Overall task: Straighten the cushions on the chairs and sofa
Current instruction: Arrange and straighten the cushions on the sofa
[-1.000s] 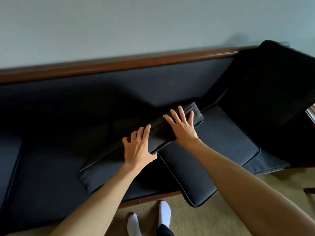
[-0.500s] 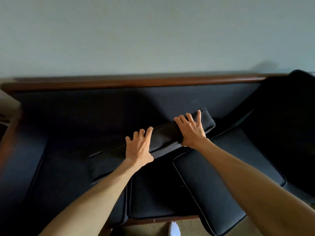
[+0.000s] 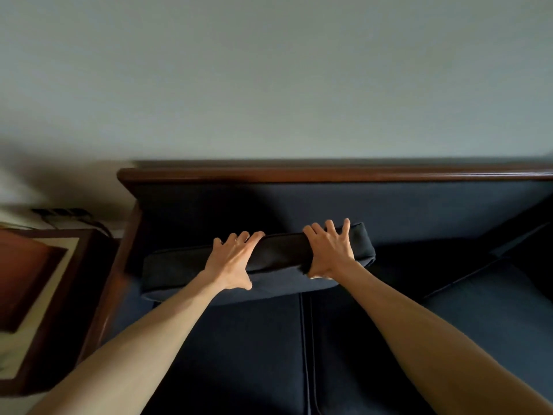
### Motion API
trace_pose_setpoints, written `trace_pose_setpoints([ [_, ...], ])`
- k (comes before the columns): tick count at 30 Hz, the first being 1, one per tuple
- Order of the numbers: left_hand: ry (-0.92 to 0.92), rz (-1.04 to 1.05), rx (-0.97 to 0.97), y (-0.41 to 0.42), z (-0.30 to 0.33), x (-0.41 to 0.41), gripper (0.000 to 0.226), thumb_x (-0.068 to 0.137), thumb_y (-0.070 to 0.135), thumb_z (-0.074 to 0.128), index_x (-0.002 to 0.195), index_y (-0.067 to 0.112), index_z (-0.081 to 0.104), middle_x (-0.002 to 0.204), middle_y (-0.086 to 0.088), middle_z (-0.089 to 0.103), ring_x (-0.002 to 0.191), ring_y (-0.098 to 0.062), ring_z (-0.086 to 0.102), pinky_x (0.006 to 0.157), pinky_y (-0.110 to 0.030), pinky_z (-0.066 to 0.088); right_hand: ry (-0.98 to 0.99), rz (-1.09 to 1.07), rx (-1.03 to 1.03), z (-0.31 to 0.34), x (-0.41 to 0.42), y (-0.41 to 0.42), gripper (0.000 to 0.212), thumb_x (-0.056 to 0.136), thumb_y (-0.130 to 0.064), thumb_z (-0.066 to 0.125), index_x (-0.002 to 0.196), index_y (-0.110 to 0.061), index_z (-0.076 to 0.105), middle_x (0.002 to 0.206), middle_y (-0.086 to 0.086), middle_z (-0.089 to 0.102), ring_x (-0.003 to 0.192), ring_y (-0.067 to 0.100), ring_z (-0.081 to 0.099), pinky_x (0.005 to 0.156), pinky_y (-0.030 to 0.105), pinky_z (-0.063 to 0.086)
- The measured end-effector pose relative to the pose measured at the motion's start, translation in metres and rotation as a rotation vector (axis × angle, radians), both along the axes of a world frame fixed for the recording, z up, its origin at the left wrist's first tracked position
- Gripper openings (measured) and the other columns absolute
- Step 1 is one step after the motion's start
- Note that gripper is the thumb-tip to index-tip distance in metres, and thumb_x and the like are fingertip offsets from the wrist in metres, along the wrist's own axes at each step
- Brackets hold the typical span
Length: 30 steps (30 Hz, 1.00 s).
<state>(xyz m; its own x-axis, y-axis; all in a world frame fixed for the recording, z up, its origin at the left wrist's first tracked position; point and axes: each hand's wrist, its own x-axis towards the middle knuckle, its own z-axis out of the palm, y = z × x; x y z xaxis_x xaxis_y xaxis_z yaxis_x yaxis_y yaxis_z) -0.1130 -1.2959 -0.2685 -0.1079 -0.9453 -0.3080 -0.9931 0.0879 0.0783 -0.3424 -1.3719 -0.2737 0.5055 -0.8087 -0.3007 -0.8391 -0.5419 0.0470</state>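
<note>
Nearest the camera, two bare forearms reach forward over two dark seat cushions that lie side by side, their seam running away from the viewer. Beyond them, the left hand and the right hand both grip one loose back cushion, fingers curled over its top edge and thumbs on the near face. Its long axis runs left to right, across the reach of both arms, and the left end sits slightly lower. The hands sit toward its right half, about equally far forward. Just behind stands the sofa backrest with its wooden top rail, so the cushion probably needs pushing back and upright. At left is a wooden side table.
</note>
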Motion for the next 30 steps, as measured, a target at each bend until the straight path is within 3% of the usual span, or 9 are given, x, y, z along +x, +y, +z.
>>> trace_pose_setpoints([
  [8,-0.058,-0.06,0.014,0.001,-0.012,0.077,0.121,0.057,0.043,0.084,0.15,0.028,0.009,0.136,0.0,0.042,0.121,-0.025,0.045,0.101,-0.05,0.039,-0.017,-0.047,0.009,-0.019,0.074,0.016,0.095,0.059,-0.058,0.075,0.135,-0.021,0.032,0.134,0.0,0.042,0.128,0.033,0.036,0.105,0.075,0.019],
  [11,-0.007,-0.087,-0.014,-0.004,-0.015,0.089,0.125,0.056,0.05,0.081,0.151,0.033,0.002,0.141,0.001,0.04,0.123,-0.024,0.044,0.102,-0.048,0.037,0.011,-0.037,0.041,-0.019,0.076,0.005,0.107,0.06,-0.061,0.073,0.144,-0.021,0.022,0.142,0.002,0.036,0.132,0.034,0.033,0.105,0.075,0.019],
  [14,-0.07,-0.076,-0.028,-0.005,-0.02,0.099,0.138,0.048,0.055,0.082,0.152,0.034,-0.006,0.144,-0.004,0.037,0.124,-0.029,0.044,0.102,-0.052,0.036,0.03,-0.01,0.052,-0.021,0.071,-0.002,0.12,0.06,-0.065,0.074,0.151,-0.02,0.012,0.151,0.003,0.028,0.137,0.032,0.031,0.107,0.072,0.018],
  [19,-0.099,-0.031,0.016,-0.01,-0.014,0.115,0.123,0.054,0.043,0.085,0.151,0.028,0.01,0.135,-0.006,0.046,0.12,-0.029,0.047,0.102,-0.05,0.037,-0.044,-0.007,0.03,-0.018,0.087,-0.005,0.099,0.057,-0.063,0.075,0.136,-0.021,0.033,0.134,-0.002,0.045,0.123,0.026,0.044,0.107,0.065,0.026],
  [30,-0.169,-0.056,0.025,-0.013,-0.009,0.171,0.117,0.057,0.04,0.083,0.15,0.034,0.013,0.134,-0.002,0.046,0.12,-0.027,0.047,0.102,-0.046,0.037,-0.093,-0.05,0.062,-0.022,0.138,0.008,0.089,0.057,-0.055,0.076,0.129,-0.021,0.035,0.126,-0.002,0.045,0.119,0.027,0.042,0.1,0.063,0.031],
])
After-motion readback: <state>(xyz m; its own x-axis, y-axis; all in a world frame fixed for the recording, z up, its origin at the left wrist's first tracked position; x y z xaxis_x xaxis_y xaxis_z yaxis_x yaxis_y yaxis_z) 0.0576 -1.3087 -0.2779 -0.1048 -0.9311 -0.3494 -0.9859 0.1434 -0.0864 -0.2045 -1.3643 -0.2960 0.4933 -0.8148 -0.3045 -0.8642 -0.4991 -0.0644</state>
